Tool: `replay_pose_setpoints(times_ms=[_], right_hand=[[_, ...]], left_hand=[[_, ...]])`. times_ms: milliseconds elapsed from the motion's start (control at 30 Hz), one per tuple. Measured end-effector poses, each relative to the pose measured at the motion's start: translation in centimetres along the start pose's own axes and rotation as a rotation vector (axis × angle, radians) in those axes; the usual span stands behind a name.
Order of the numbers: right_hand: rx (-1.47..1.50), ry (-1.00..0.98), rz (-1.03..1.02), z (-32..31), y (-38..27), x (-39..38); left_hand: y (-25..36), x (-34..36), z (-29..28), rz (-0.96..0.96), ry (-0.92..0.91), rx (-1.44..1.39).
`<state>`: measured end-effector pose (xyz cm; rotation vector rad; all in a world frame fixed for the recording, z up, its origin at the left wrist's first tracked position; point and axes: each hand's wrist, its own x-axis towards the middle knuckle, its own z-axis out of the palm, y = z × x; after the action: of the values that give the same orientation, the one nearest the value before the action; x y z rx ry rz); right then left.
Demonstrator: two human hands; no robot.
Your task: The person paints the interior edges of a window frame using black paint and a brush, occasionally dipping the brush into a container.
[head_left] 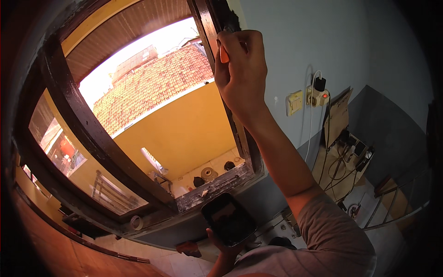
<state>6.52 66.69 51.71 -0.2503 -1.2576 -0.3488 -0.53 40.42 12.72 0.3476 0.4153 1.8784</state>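
My right hand (244, 69) is raised against the upper right side of the dark window frame (207, 27). Its fingers are closed round a paintbrush with an orange handle (224, 54); the bristle end is mostly hidden by the fingers and the dark wood. Low in front of me, my left hand (224, 244) grips a black paint tray (229, 219) from below and the side. Something dark and glossy, like paint, lies inside the tray. The frame's sill (217, 184) just beyond the tray looks worn and patchy.
A tape roll (136, 222) sits on the lower left ledge. To the right, the wall carries a switch (294, 103) and a socket with a plugged-in adapter (320, 84). Cables (341, 161) tangle over a board below. Through the opening show a yellow wall (180, 134) and tiled roof.
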Motion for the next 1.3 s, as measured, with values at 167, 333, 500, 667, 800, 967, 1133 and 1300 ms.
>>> replay_pose_setpoints(times_ms=[167,333,500,667,800,967,1133,1300], right_hand=[[0.048,0.094,-0.065,0.5,0.1,1.2],[-0.045,0.052,-0.046,0.3,-0.3,0.9],[0.014,0.141,-0.102,0.9,0.1,1.7],[-0.063,0.047,-0.033,0.6,-0.7,1.5],[-0.021,0.186,-0.116,1.5,0.3,3.2],[0.002,0.045,-0.022,1.3,0.0,2.5],[0.007,0.121,-0.061,2.0,0.2,4.0],[-0.03,0.06,-0.052,2.0,-0.2,3.9]], left_hand=[[0.2,-0.3,-1.1,-0.003,-0.031,-0.061],[0.4,-0.5,-1.2,-0.012,-0.022,-0.053],[0.4,-0.4,-1.3,-0.017,-0.024,-0.046],[0.5,-0.5,-1.6,-0.013,-0.016,-0.045],[0.3,-0.4,-2.0,-0.012,-0.015,-0.036],[0.6,-0.5,-1.2,-0.013,-0.004,-0.031],[-0.3,0.4,-4.7,0.005,-0.03,-0.061],[-0.3,0.4,-3.4,0.024,0.024,-0.087]])
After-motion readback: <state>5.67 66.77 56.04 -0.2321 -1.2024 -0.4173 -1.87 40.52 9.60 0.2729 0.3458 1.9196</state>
